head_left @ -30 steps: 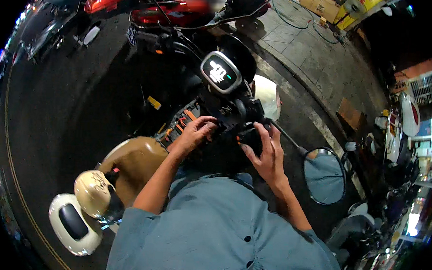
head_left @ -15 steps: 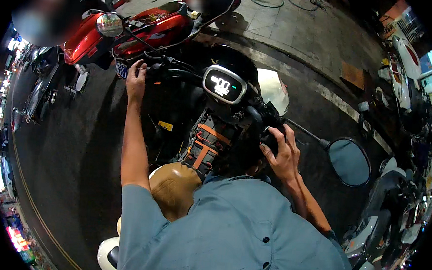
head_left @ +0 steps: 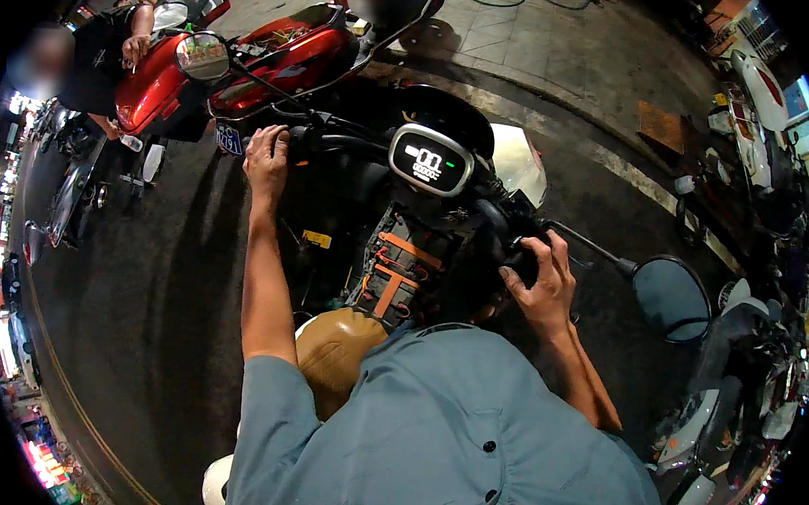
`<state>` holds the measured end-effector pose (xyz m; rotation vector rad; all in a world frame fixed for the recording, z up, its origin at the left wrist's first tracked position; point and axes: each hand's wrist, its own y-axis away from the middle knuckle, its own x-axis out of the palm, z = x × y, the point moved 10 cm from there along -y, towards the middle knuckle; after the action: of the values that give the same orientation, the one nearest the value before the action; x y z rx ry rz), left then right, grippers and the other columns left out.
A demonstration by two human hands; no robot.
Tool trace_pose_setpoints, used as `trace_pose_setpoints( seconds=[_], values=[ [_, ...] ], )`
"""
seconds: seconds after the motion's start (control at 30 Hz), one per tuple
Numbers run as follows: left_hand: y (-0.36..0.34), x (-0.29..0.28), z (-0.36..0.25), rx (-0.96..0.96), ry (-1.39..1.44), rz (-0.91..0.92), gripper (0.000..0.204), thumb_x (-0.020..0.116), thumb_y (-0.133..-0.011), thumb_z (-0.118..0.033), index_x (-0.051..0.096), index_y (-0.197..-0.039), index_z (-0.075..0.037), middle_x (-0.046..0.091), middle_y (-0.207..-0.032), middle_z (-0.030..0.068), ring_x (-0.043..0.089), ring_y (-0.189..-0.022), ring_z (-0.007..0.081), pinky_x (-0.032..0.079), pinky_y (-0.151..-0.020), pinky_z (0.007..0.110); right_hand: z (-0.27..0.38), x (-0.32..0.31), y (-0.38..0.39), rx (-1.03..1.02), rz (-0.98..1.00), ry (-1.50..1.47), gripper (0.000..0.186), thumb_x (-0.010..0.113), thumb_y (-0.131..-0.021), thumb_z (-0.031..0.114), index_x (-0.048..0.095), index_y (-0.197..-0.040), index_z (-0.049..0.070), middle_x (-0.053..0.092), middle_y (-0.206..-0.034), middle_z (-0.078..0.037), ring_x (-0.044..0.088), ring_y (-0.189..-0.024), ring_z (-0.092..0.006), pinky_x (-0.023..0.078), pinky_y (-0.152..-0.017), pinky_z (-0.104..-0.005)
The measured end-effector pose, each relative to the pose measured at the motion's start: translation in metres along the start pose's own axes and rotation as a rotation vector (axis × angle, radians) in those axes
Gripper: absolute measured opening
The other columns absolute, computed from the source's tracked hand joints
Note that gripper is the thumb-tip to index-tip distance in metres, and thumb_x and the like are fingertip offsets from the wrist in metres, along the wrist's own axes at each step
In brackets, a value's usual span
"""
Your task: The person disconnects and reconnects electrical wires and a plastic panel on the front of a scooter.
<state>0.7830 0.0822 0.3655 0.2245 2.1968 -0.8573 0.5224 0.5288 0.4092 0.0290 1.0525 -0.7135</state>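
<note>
Left hand [head_left: 267, 159] moved onto the handlebar [head_left: 349, 144], curling over its left end, seemingly for steadiness; right hand [head_left: 550, 286] sat half-curled at the other end, clamping unclear.

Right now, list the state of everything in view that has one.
Left grip: curled at the handlebar's left end.
Right grip: half-curled, open.
Display: lit.
Bay: uncovered.
Orange strips: exposed.
Right mirror: extended.
Left mirror: extended.
Seat: partly hidden.
</note>
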Motion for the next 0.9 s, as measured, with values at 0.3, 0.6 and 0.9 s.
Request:
trace_pose_setpoints(
  seconds=[0.3, 0.6, 0.9],
  values=[
    [-0.005, 0.010, 0.010, 0.004, 0.006, 0.052, 0.039, 0.051, -0.099, -0.045, 0.070, -0.118, -0.017, 0.062, -0.131, 0.0060, 0.046, -0.133, 0.0309, 0.032, -0.112, 0.042, -0.002, 0.001, -0.003, -0.010, 0.003, -0.002, 0.057, 0.079, -0.075, 0.027, 0.053, -0.125, 0.016, 0.048, -0.131, -0.022, 0.053, -0.120, -0.0439, 0.053, -0.089, -0.0496],
    [0.009, 0.005, 0.004, 0.299, -0.391, -0.179, 0.026, 0.056, -0.095, -0.035, 0.073, -0.107, -0.019, 0.068, -0.118, 0.0038, 0.061, -0.112, 0.0271, 0.048, -0.098, 0.043, 0.015, 0.006, -0.003, -0.014, 0.007, -0.009, 0.053, 0.076, -0.078, 0.021, 0.056, -0.126, 0.014, 0.047, -0.137, -0.021, 0.052, -0.123, -0.0414, 0.047, -0.100, -0.0454],
    [0.006, 0.011, 0.017, -0.162, 0.002, -0.033, 0.040, 0.056, -0.088, -0.050, 0.075, -0.109, -0.022, 0.065, -0.123, 0.0018, 0.048, -0.130, 0.0239, 0.036, -0.109, 0.041, 0.000, 0.019, 0.013, -0.234, 0.146, 0.016, 0.056, 0.064, -0.095, 0.034, 0.047, -0.141, 0.007, 0.042, -0.140, -0.024, 0.043, -0.129, -0.0400, 0.038, -0.105, -0.0456]
  ],
)
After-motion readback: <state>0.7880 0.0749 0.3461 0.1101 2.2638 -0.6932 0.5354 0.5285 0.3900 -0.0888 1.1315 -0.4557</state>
